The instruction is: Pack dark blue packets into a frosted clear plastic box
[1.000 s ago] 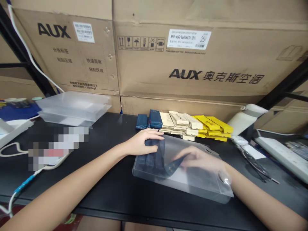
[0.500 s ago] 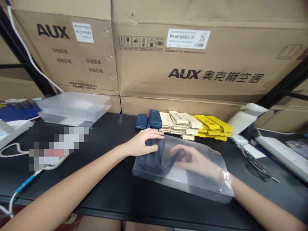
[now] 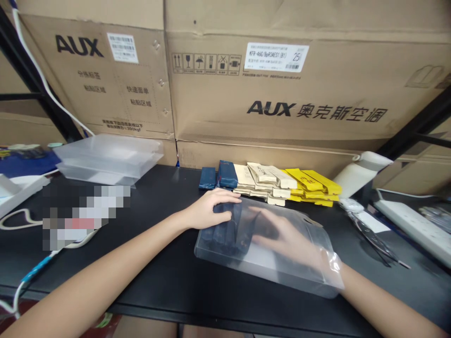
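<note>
Slid leftward inside the clear plastic bag at the near centre of a black desk, a dark-blue packet, likely light, slick and best pinched by its long edges, lies by a right hand with fingers parted, while the left hand, thumb spread wide, rests on the bag's far-left corner.

This looks like a working corner in a workshop or a storeroom; which of the two, I cannot tell. It is shown by the plain black table, the black metal frame, the large AUX cartons standing behind as a wall, the power strip and the stacked small packets
</note>
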A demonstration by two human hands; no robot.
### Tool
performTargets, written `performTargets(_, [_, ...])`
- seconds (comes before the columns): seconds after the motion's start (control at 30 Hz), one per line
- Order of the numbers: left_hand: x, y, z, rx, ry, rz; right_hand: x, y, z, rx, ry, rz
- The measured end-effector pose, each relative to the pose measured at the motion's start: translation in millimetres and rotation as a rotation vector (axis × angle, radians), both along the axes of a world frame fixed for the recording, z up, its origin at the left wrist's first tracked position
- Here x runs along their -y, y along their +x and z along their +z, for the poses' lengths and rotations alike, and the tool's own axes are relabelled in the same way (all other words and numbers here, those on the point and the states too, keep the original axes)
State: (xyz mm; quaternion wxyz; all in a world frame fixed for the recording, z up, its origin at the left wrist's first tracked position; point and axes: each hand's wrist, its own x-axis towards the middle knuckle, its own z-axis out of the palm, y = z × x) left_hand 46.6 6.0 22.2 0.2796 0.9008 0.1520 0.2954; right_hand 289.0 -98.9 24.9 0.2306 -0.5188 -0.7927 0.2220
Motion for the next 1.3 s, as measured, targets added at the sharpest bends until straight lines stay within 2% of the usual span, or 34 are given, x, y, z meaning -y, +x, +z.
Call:
performTargets(0.13, [0, 0, -0.8, -0.005, -0.001, 0.011, -2, 3, -7.9, 0.03, 0.06, 0.008])
performTargets(0.47, [-1, 1, -0.9, 0.013, -0.01, -0.002, 1, -8, -15.5, -0.018, 0.062, 0.091])
performTargets(0.7, [0, 1, -0.4, 0.003, -0.017, 0.005, 5, -8, -10.2, -0.016, 0.012, 0.121])
performTargets(1.1, [1, 1, 0.1, 0.01, -0.016, 0.003, 12, -10, -15.1, -0.033, -0.008, 0.068])
performTargets(1.3, [0, 2, -0.6, 0.017, -0.008, -0.002, 15, -15, -11.7, -0.029, -0.048, 0.02])
